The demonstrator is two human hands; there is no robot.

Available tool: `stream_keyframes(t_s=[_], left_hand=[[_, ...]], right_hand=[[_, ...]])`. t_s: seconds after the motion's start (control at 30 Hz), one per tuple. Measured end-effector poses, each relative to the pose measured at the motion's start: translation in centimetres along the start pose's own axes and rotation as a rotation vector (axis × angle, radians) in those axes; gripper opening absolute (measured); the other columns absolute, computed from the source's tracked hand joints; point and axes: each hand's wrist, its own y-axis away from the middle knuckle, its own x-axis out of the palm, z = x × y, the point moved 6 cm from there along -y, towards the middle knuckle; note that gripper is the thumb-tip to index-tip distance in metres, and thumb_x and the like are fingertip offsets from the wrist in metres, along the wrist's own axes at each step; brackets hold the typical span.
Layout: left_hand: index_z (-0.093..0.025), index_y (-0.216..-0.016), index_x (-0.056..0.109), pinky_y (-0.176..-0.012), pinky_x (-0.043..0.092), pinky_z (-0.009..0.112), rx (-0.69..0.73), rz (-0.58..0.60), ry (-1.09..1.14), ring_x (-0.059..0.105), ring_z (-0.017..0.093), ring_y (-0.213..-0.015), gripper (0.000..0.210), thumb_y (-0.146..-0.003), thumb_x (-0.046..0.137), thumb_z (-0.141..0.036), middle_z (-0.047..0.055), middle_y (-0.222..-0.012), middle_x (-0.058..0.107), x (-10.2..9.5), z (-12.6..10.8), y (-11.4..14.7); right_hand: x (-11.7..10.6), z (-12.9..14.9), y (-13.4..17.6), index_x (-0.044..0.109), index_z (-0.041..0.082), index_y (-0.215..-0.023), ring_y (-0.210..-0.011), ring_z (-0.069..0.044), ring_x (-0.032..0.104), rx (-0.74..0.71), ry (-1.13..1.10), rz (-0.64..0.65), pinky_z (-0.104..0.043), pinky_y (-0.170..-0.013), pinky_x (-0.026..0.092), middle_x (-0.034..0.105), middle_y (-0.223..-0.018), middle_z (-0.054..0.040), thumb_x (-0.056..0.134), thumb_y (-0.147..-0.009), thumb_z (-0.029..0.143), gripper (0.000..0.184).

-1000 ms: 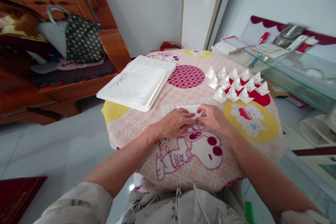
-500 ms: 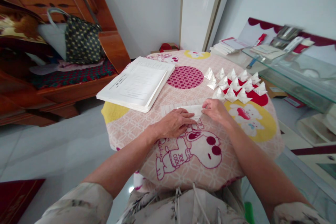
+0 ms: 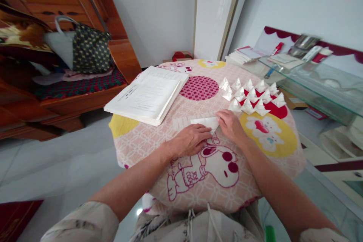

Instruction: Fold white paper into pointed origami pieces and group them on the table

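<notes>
A folded strip of white paper (image 3: 206,121) lies on the tablecloth, between my hands. My left hand (image 3: 193,139) rests palm down over the strip's lower edge, its fingers stretched to the right and lying flat on the paper; the thumb is hidden. At the strip's right end, my right hand (image 3: 228,124) pinches the corner between thumb and fingers. Beyond the right hand, several folded white paper shapes with pointed tips (image 3: 249,96) stand grouped in rows. To the left lies a stack of printed white sheets (image 3: 147,92).
The patterned cloth (image 3: 136,140) covers a rounded table. On the right, a glass shelf (image 3: 320,83) carries papers, a metal pot and a cup. A wooden bench (image 3: 124,58) with a dotted bag (image 3: 89,47) stands at the left, near the floor's red mat (image 3: 17,215).
My left hand has slid slightly down, uncovering more of the strip. My right hand still pinches the right end. The view has tilted up slightly.
</notes>
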Motion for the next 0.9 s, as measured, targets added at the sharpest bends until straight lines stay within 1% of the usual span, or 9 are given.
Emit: stream_keyframes(t_s=[0.1, 0.23, 0.47, 0.67, 0.9], left_hand=[[-0.015, -0.127, 0.06, -0.11, 0.045, 0.043, -0.035, -0.012, -0.051, 0.055, 0.026, -0.13, 0.033, -0.096, 0.054, -0.026, 0.013, -0.14, 0.06, 0.3, -0.4, -0.1], [-0.016, -0.13, 0.058, -0.111, 0.045, 0.041, -0.055, -0.011, -0.085, 0.055, 0.026, -0.131, 0.036, -0.096, 0.054, -0.028, 0.013, -0.14, 0.06, 0.8, -0.6, -0.2], [-0.016, -0.132, 0.058, -0.112, 0.044, 0.041, -0.066, -0.01, -0.073, 0.054, 0.025, -0.133, 0.037, -0.096, 0.055, -0.028, 0.013, -0.142, 0.058, 1.0, -0.5, -0.1], [-0.014, -0.133, 0.058, -0.114, 0.044, 0.04, -0.069, -0.001, -0.049, 0.053, 0.026, -0.134, 0.039, -0.096, 0.057, -0.027, 0.014, -0.144, 0.057, 1.0, -0.5, -0.1], [-0.015, -0.132, 0.059, -0.114, 0.044, 0.041, -0.076, 0.005, -0.034, 0.054, 0.026, -0.134, 0.038, -0.095, 0.057, -0.026, 0.012, -0.144, 0.058, 0.9, -0.5, -0.2]], right_hand=[[1.3, 0.6, -0.1, 0.068, 0.018, -0.113, -0.109, -0.028, 0.058, -0.06, -0.012, 0.072, -0.043, -0.098, 0.046, 0.067, -0.114, -0.0139, 0.045, -0.094, 0.018, 0.03], [2.1, 0.9, -0.4, 0.068, 0.017, -0.111, -0.114, -0.029, 0.054, -0.077, -0.007, 0.094, -0.045, -0.1, 0.045, 0.063, -0.121, -0.0157, 0.045, -0.095, 0.019, 0.028], [2.3, 0.8, -0.5, 0.068, 0.015, -0.103, -0.112, -0.03, 0.055, -0.09, -0.011, 0.082, -0.044, -0.099, 0.045, 0.064, -0.117, -0.0164, 0.049, -0.094, 0.018, 0.022], [2.0, 0.9, -0.5, 0.071, 0.02, -0.1, -0.107, -0.028, 0.057, -0.081, -0.017, 0.083, -0.042, -0.096, 0.046, 0.067, -0.11, -0.0119, 0.049, -0.093, 0.017, 0.023], [1.4, 1.1, -0.5, 0.074, 0.021, -0.095, -0.101, -0.026, 0.06, -0.086, -0.018, 0.084, -0.039, -0.092, 0.048, 0.07, -0.102, -0.0106, 0.049, -0.092, 0.016, 0.025]])
